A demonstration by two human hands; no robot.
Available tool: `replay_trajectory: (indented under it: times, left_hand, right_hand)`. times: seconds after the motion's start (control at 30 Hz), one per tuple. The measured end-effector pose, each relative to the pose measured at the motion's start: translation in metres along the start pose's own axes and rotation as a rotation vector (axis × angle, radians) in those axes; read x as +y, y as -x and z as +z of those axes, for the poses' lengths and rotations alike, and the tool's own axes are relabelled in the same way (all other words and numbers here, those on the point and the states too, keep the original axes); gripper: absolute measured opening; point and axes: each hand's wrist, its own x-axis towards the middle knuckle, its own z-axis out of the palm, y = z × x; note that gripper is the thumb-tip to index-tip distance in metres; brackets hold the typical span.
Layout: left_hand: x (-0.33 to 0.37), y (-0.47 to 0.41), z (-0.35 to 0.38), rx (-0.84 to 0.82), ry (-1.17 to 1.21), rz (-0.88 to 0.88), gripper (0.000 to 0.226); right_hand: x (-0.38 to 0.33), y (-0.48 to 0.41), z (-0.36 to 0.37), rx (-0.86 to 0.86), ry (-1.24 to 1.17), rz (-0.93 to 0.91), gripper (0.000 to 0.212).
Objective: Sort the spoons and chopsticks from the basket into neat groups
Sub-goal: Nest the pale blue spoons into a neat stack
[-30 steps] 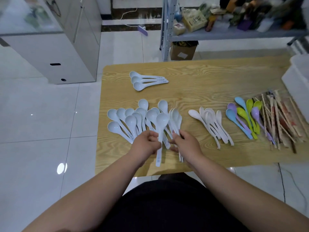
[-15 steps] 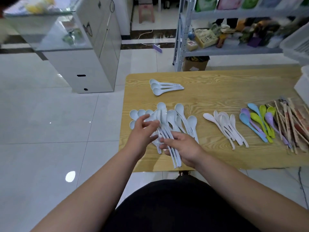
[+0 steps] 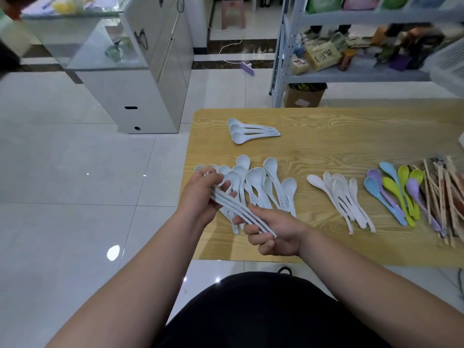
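The left hand [image 3: 198, 197] and right hand [image 3: 278, 232] are holding a bundle of pale blue spoons [image 3: 238, 209] over the loose pile [image 3: 261, 182] on the bench [image 3: 351, 126]. The left fingers [image 3: 226, 185] are curling round its bowl end and the right fingers [image 3: 258, 238] are gripping the handles.

pale-blue spoons [image 3: 258, 182]: fanned heap, left | white spoons [image 3: 339, 189]: middle | coloured spoons [image 3: 394, 189]: right | chopsticks [image 3: 447, 192]: far right

This looked like a small shop or its stockroom: a glass display counter [image 3: 105, 49] stood on a glossy white tiled floor [image 3: 62, 159], and a grey metal shelving rack [image 3: 351, 77] was crammed with packaged goods, a cardboard box [image 3: 303, 96] underneath it.
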Motion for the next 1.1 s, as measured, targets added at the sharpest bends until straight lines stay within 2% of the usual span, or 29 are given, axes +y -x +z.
replay_trajectory:
  times: [0.07, 0.17, 0.3, 0.37, 0.43, 0.53, 0.57, 0.63, 0.77, 0.9, 1.0, 1.1]
  left_hand:
    - [-0.004, -0.007, 0.007, 0.029, -0.100, -0.110, 0.016]
    - [-0.013, -0.017, 0.018, 0.052, -0.171, -0.245, 0.014]
    - [-0.031, -0.034, 0.035, 0.037, -0.349, -0.321, 0.024]
    - [-0.038, -0.046, 0.043, 0.041, -0.462, -0.334, 0.032]
    - [-0.043, -0.057, 0.050, 0.027, -0.566, -0.310, 0.033]
    - [-0.047, -0.072, 0.054, 0.011, -0.719, -0.222, 0.027]
    - [-0.046, -0.077, 0.055, 0.015, -0.758, -0.171, 0.027]
    - [-0.041, -0.091, 0.057, 0.014, -0.839, -0.071, 0.031]
    - [-0.026, -0.126, 0.060, -0.016, -1.027, 0.075, 0.044]
    - [-0.011, -0.179, 0.059, -0.027, -1.273, 0.228, 0.036]
    - [0.000, -0.220, 0.059, -0.035, -1.401, 0.389, 0.032]
    - [0.008, -0.257, 0.060, -0.117, -1.451, 0.588, 0.021]
  right_hand:
    - [-0.020, 0.009, -0.026, 0.001, 0.103, 0.070, 0.047]
    - [-0.055, 0.023, -0.066, 0.018, 0.395, 0.156, 0.045]
    - [-0.108, 0.033, -0.103, 0.057, 0.787, 0.203, 0.038]
    - [-0.129, 0.034, -0.114, 0.070, 0.949, 0.214, 0.026]
    - [-0.147, 0.032, -0.120, 0.112, 1.168, 0.210, 0.028]
    - [-0.164, 0.022, -0.130, 0.194, 1.479, 0.169, 0.013]
    - [-0.166, 0.018, -0.134, 0.229, 1.549, 0.125, 0.021]
    - [-0.170, 0.006, -0.143, 0.290, 1.583, 0.026, 0.033]
    - [-0.170, -0.020, -0.160, 0.361, 1.688, -0.160, 0.041]
    - [-0.180, -0.049, -0.183, 0.505, 1.791, -0.289, 0.049]
    - [-0.197, -0.070, -0.199, 0.599, 1.690, -0.390, 0.043]
    - [-0.213, -0.091, -0.212, 0.661, 1.720, -0.482, 0.033]
